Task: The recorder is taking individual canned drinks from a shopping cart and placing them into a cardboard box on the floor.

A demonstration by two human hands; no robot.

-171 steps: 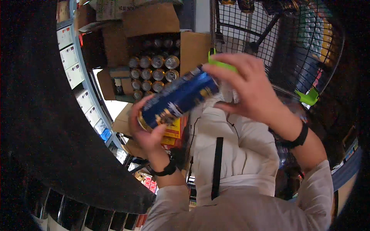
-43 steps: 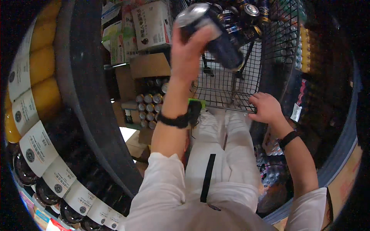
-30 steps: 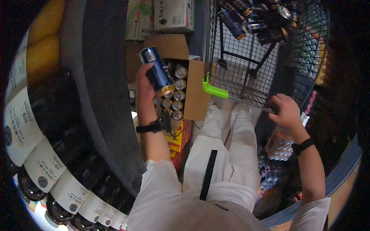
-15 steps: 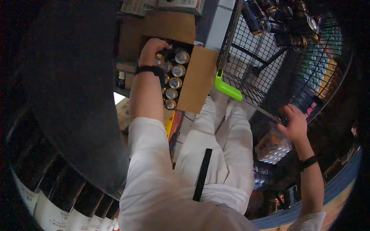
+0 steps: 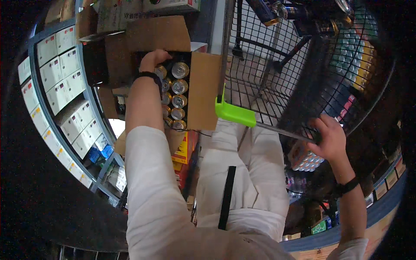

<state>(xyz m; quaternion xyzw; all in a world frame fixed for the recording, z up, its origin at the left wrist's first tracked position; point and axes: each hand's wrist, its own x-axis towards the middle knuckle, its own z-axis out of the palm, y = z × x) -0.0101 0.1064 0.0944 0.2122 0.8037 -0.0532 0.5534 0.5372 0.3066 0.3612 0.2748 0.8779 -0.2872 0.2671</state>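
Note:
An open cardboard box (image 5: 204, 93) stands left of the shopping cart, its flaps folded outward. Inside are upright cans (image 5: 179, 86) with silvery tops. My left hand (image 5: 152, 60) reaches down over the far left part of the box, beside the cans. Its fingertips are hidden in there, so I cannot see what they touch. At the right, my right hand (image 5: 330, 138) is closed around the end of the handle bar (image 5: 284, 132) of the wire shopping cart (image 5: 264, 76). A bright green grip piece (image 5: 236, 113) covers the bar's left end. Dark cans (image 5: 315, 27) lie loose in the cart's far part.
Shelves of white cartons (image 5: 60, 73) line the left. More cartons (image 5: 125, 15) sit behind the open box. A shrink-wrapped pack of cans (image 5: 305, 159) is below my right hand. Stacked drink packs (image 5: 355, 60) show through the cart's right side.
The view has swung, so the box and cart appear further left and the left shelves show. My left hand stays in the box, and my right hand keeps its grip on the bar.

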